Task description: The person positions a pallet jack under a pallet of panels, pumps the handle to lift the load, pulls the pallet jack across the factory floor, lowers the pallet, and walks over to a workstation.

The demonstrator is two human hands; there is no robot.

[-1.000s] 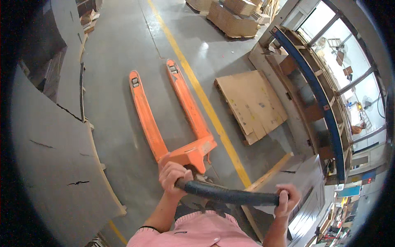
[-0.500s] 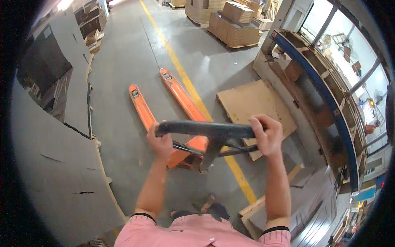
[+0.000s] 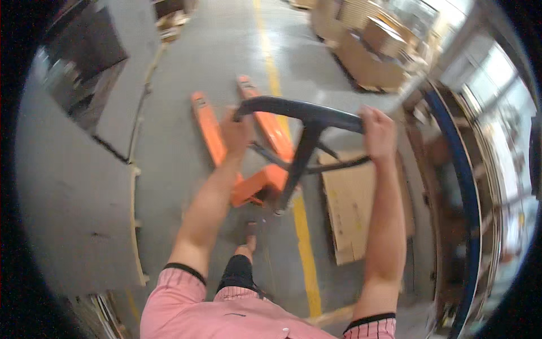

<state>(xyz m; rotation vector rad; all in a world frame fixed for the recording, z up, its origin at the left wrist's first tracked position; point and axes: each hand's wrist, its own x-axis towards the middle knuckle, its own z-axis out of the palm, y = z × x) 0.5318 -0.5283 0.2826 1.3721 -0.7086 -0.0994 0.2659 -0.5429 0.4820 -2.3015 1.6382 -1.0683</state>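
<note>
1. Pink sleeves [image 3: 226, 313] at the bottom edge of the frame; both bare forearms reach up toward mid-frame.
2. Leg and foot [image 3: 247, 244] on the grey floor [image 3: 169, 169], lower centre, just left of the yellow floor line [image 3: 305, 248].
3. Left hand [image 3: 237, 133] wrapped around the left end of the dark loop handle [image 3: 299, 110]; fingers closed on it.
4. Right hand [image 3: 378, 133] clenched around the handle's right end, right of centre.
5. Handle shaft slants down to the orange pallet jack [image 3: 257, 183], centre frame; its two forks point toward the top.
6. Flat cardboard sheet [image 3: 353, 209] on the floor, right of the jack.
7. Grey panels [image 3: 68, 203] along the left side; blue rack frame [image 3: 466, 186] along the right.
8. Stacked cartons [image 3: 367, 53] blurred, upper right.
</note>
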